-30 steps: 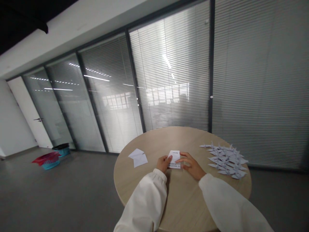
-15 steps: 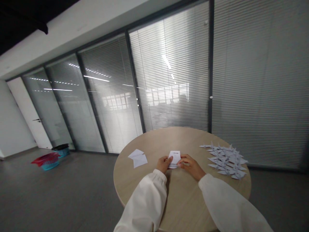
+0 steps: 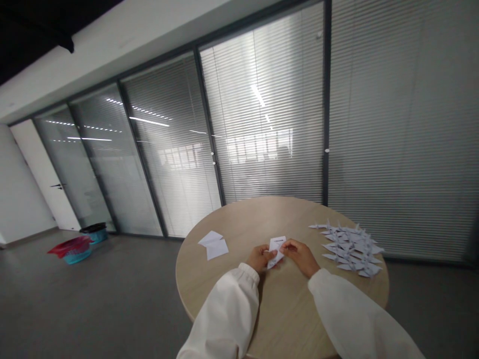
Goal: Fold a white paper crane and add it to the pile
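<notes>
– Where is the printed paper (image 3: 277, 244) in this frame?

– At mid-surface, between the left and right edges of a round, wood-toned surface (image 3: 288, 309); whether it rests there or is lifted, one cannot tell.

– And the hands?

– The left hand (image 3: 260, 257) clamps the paper's left side, thumb laid on top. The right hand (image 3: 300, 254) pinches the opposite side, fingertips drawn together on it. Both wrists emerge from loose white sleeves (image 3: 228, 309).

– What else is on the surface?

– White folded-paper figures (image 3: 352, 249), pointed and closely massed, crowd the right edge. Near the left edge lies plain white paper (image 3: 216, 247).

– Beyond the surface?

– Glass panels with blinds (image 3: 265, 114) stand past its far edge.
</notes>
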Demonstrator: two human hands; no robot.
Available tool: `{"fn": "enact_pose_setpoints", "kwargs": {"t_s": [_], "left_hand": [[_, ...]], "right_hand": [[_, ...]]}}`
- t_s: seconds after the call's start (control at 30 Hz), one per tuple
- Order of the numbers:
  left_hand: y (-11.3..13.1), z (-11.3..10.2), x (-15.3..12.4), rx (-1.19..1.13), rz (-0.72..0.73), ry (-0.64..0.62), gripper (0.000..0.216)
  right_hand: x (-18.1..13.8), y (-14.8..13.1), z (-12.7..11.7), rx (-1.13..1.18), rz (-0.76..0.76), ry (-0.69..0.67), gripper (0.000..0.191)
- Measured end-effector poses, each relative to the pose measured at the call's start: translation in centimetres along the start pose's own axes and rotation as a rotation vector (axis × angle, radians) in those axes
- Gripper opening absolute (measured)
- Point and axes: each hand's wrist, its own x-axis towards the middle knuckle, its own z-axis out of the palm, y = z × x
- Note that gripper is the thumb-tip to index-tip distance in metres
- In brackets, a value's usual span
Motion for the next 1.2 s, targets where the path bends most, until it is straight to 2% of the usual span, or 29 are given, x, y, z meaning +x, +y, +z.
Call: {"fn": "enact_pose_setpoints", "kwargs": {"t_s": [0.2,0.5,0.73,0.97,1.2], "left_hand": [[0.84,0.77,-0.65,-0.046,-0.02,-0.02,0.053],[0.34,0.59,-0.47,-0.084,0.035,-0.079,0.053],[0.4,0.77,-0.68,-0.053,-0.029,-0.058,0.051],[0.59,0.89,-0.76,-0.014,0.015,-0.076,0.049],[0.81,0.88,-0.92,0.033,0.021,-0.041,0.045]], "right_hand": [[-0.04,-0.37,-0.18,-0.019,-0.018,0.02,0.025],[0.02,0.24,0.02,-0.07,0.003,0.065,0.021],[-0.15,-0.01,-0.01,-0.143,-0.006,0.08,0.019],[-0.27,-0.32,0.03,-0.147,-0.014,0.068,0.02],[-0.08,0.13,0.2,-0.1,-0.036,0.066,0.021]]}}
